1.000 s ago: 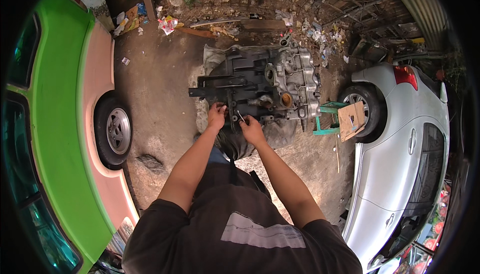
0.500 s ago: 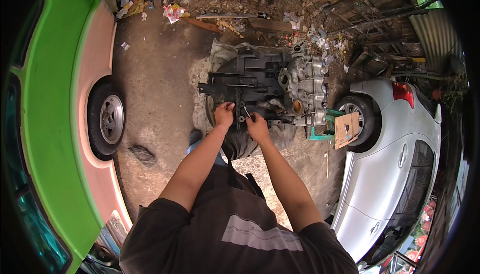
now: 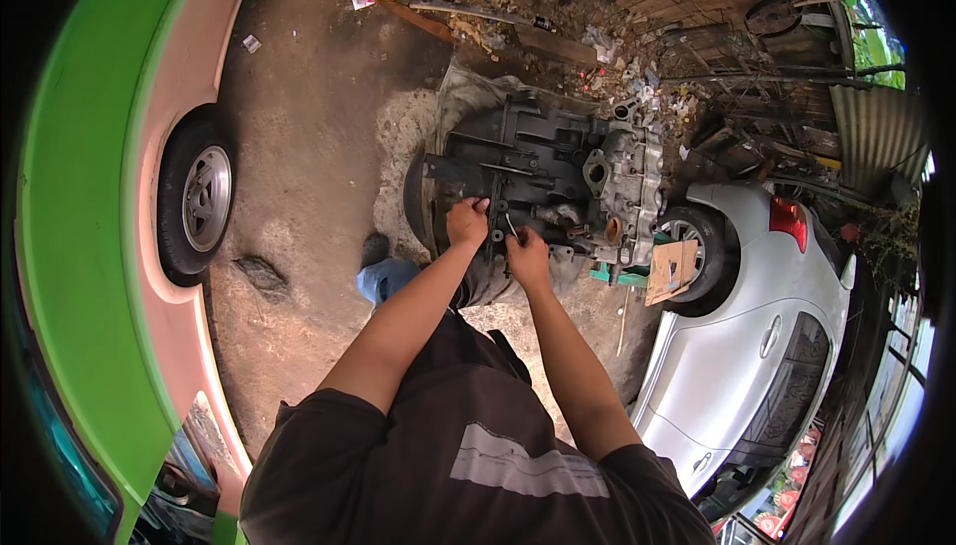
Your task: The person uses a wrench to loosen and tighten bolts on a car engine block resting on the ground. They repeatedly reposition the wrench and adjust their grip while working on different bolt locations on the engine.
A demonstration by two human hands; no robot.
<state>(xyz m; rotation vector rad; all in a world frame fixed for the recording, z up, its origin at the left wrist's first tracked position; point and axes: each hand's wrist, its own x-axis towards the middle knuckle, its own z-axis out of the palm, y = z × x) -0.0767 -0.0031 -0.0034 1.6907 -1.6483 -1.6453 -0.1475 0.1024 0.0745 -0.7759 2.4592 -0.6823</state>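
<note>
An engine block [image 3: 543, 162] lies on its side in front of me, dark on the left, with a bare-metal cylinder head [image 3: 634, 182] on the right. My left hand [image 3: 467, 223] is closed, its fingertips pinched against the dark bracket on the near side of the block; whatever sits between them is too small to make out. Just to its right, my right hand [image 3: 527, 254] grips a slim shiny metal tool [image 3: 510, 223], whose tip points toward the block beside a small round boss [image 3: 497, 235]. The tool's lower end is hidden in my fingers.
A green-and-pink vehicle [image 3: 90, 246] stands along the left, a silver car [image 3: 737, 346] on the right. Beside the engine are a green stool [image 3: 629, 275] and a piece of cardboard [image 3: 672, 271]. Litter and boards line the far edge. A flattened dark lump [image 3: 261, 276] lies on the concrete.
My view has shifted and turned slightly, so the engine sits lower and further right. Both hands keep their places at the block, the right still holding the slim tool.
</note>
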